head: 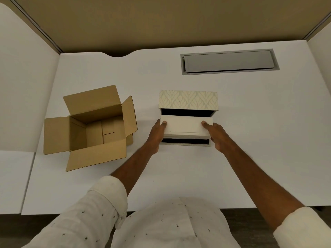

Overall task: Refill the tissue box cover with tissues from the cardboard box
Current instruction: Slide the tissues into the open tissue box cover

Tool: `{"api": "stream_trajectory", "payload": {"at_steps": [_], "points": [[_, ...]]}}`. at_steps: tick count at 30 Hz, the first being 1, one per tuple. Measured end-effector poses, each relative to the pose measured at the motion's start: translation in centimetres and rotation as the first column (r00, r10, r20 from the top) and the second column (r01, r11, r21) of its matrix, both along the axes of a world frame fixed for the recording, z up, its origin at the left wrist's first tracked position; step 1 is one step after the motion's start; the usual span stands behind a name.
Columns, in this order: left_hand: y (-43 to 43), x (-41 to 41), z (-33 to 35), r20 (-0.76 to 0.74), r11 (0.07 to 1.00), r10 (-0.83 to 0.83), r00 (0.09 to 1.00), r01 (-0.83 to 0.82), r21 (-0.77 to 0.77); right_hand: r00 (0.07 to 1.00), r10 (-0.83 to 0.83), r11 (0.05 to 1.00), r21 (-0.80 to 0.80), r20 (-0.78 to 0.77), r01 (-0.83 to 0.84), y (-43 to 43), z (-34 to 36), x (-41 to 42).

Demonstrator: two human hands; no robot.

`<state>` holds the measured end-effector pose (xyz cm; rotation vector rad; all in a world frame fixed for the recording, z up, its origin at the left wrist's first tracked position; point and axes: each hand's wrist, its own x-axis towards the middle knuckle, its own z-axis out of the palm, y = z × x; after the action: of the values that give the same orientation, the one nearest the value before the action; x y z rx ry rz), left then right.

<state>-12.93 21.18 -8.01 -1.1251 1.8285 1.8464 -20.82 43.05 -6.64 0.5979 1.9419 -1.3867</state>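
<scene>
**Fingers clamped on the tissue stack, insertion step in hand**

My fingers (163, 123) are closed narrow on the two short ends of the tissue stack (186, 126), thumbs on top, the rest curled down the sides and mostly hidden. My left hand (156, 134) holds the left end, my right hand (215, 136) the right end. Neither has any slack; both are gripping the stack and nothing else.

Location of items, taken from my fingers: the stack lies between them, level, directly over the open tissue box cover (188, 111). The cover's patterned lid stands open just beyond my fingertips; its dark interior shows both beyond the stack and on my side of it. The cardboard box (93, 127), well out to the left of my left hand, has its flaps open and appears to be empty.

Assessment: the tissues are out of the cardboard box and the step in hand is seating them in the cover. I cannot tell whether the stack is already resting on the cover's base or is held above it. The next move calls for lowering it square, ends clear of the cover's walls, then releasing and closing the lid.

Pose: both forearms reach forward across the white desk (250, 122), converging slightly, sleeves rolled back, wrists low.
</scene>
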Motion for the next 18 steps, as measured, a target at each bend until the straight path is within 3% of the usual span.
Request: {"api": "stream_trajectory", "payload": {"at_steps": [18], "points": [[0.20,-0.35,-0.18,0.038,0.999,-0.019,0.999,0.021,-0.042,1.000,0.003,1.000,-0.013,-0.008,-0.003,0.19,-0.35,0.40]]}}
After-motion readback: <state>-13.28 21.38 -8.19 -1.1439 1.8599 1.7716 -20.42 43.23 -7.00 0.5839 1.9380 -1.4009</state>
